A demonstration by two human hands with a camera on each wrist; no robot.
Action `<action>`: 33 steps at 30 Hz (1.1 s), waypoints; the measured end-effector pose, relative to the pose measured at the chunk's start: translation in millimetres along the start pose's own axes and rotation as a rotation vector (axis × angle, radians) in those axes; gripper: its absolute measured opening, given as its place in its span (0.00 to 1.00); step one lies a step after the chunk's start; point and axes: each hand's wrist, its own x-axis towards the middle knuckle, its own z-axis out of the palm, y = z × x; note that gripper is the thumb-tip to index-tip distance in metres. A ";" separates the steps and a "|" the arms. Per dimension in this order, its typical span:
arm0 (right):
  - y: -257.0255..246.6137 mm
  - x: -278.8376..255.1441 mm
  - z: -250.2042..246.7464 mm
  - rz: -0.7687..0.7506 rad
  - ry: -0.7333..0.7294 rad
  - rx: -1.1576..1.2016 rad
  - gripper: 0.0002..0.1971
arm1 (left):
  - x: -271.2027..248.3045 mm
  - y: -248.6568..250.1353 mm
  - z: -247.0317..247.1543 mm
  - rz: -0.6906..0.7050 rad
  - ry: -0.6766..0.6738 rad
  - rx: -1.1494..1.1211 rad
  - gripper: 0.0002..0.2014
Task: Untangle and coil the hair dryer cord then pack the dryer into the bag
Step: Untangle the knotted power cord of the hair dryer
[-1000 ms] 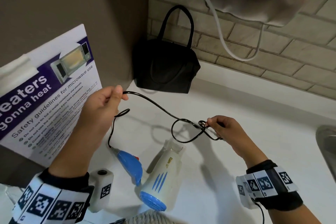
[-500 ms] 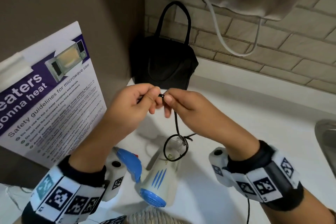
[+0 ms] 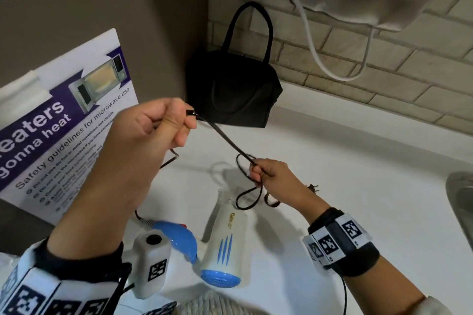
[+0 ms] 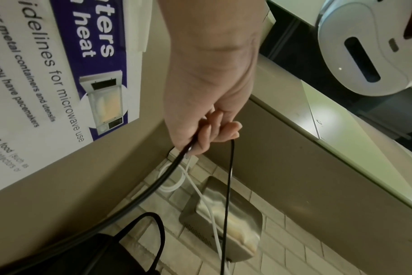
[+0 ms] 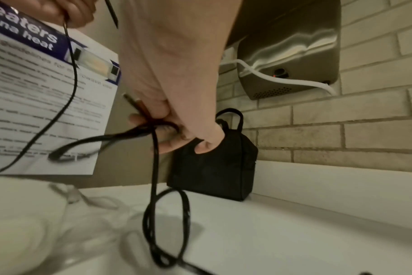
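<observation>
cord: black, stretched between left hand, frame centre-left, and right hand; both sets of fingers pinch it, a loop seemingly dangling below. dryer: lying on white surface, lower centre. bag: upper centre.

The right hand fills the middle of the view, its fingers curled round a bunch of the black cord. From the grip one loop hangs down to the white surface; another sticks out blurred to the left. A thinner strand runs up left to the left hand. The black bag stands upright behind, against the brick wall, below a steel dispenser. A microwave poster leans at left.
</observation>
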 end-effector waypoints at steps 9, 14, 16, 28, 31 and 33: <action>22.6 2.7 8.1 0.109 0.001 0.113 0.21 | -0.2 -1.5 -17.4 -0.099 0.057 -0.083 0.22; 30.2 -4.0 -10.6 0.236 0.099 0.122 0.16 | -5.9 -29.3 -38.3 -0.158 -0.017 0.288 0.16; 32.7 -8.6 -18.7 0.268 0.126 0.116 0.15 | -9.6 -43.6 -42.3 -0.208 -0.068 0.408 0.15; 13.7 -26.1 -20.6 0.234 0.227 -0.390 0.15 | -23.7 -85.5 5.7 -0.146 -0.466 0.777 0.13; 1.3 -30.0 -13.5 0.207 0.192 -0.579 0.16 | -25.1 -80.8 28.5 -0.150 -0.550 0.633 0.15; -5.8 -32.4 -5.7 0.166 0.146 -0.671 0.11 | -24.5 -77.0 42.5 -0.152 -0.547 0.561 0.18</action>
